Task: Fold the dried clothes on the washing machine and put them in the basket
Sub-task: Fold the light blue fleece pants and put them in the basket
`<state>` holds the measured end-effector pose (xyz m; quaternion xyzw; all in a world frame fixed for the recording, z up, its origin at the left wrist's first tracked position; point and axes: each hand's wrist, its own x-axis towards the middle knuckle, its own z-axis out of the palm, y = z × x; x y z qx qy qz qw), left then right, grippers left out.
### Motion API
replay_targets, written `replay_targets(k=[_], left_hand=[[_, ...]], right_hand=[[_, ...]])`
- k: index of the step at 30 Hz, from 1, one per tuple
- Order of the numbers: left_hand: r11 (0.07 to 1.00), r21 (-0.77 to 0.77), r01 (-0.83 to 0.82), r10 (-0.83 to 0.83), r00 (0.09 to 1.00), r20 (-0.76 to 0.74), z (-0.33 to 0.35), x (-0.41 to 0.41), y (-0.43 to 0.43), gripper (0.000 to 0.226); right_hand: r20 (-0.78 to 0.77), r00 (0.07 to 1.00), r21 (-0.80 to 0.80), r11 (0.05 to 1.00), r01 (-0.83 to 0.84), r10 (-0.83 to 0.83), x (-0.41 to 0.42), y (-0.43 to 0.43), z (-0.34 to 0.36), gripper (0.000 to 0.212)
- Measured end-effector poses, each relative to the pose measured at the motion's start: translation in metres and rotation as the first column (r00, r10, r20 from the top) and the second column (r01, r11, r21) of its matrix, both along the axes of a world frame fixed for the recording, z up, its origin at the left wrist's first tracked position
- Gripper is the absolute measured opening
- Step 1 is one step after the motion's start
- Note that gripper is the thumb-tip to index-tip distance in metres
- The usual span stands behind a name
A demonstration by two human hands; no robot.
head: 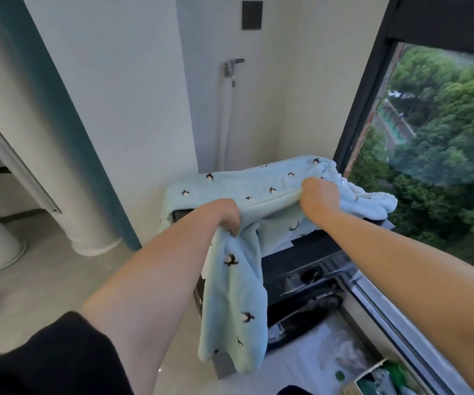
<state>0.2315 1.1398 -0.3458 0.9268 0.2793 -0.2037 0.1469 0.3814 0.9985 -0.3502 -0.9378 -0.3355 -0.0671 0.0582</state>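
Gripping garment, draped over washer and down its front, with left hand and right hand, both clenched on cloth. Step: start of folding. Next, probably: pulling taut, squaring edges, folding in half.

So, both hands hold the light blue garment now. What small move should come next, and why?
Probably lift the light blue garment clear and shake it open. The left hand and the right hand each grip a bunched part of it, one part lies crumpled on the washing machine, and the other hangs down its front, so no flat fold seems possible yet.
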Motion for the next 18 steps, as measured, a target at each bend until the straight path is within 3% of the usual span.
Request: replay_targets(k=[2,5,7,9,11,15,18], left_hand=[[0.983,-0.138,-0.122,0.123,0.992,-0.002,-0.002,-0.007,0.022,0.01],[0.898,-0.37,-0.24,0.309,0.941,0.14,-0.008,-0.014,0.051,0.018],[0.756,-0.582,-0.3,0.525,0.809,0.264,-0.009,-0.01,0.064,0.026],[0.584,-0.758,-0.292,0.695,0.663,0.28,-0.007,-0.002,0.075,0.021],[0.515,-0.815,-0.265,0.741,0.616,0.268,-0.002,0.009,0.086,0.018],[0.478,-0.841,-0.253,0.704,0.683,0.195,0.007,0.027,0.116,0.025],[0.501,-0.826,-0.26,0.605,0.787,0.119,0.018,0.039,0.13,0.023]], right_hand=[[-0.012,0.999,-0.018,0.998,0.053,-0.053,0.01,0.007,0.01,0.018],[-0.11,0.987,0.072,0.99,0.125,-0.116,0.04,0.016,0.019,0.025],[-0.123,0.985,0.125,0.983,0.135,-0.12,0.06,0.025,0.02,0.025],[-0.092,0.99,0.166,0.979,0.117,-0.103,0.075,0.041,0.02,0.025],[-0.073,0.994,0.18,0.979,0.091,-0.079,0.087,0.058,0.019,0.023],[-0.196,0.98,0.049,0.999,0.018,-0.008,0.1,0.094,0.008,0.033],[-0.351,0.914,-0.037,0.972,-0.231,0.203,0.097,0.127,-0.002,0.055]])
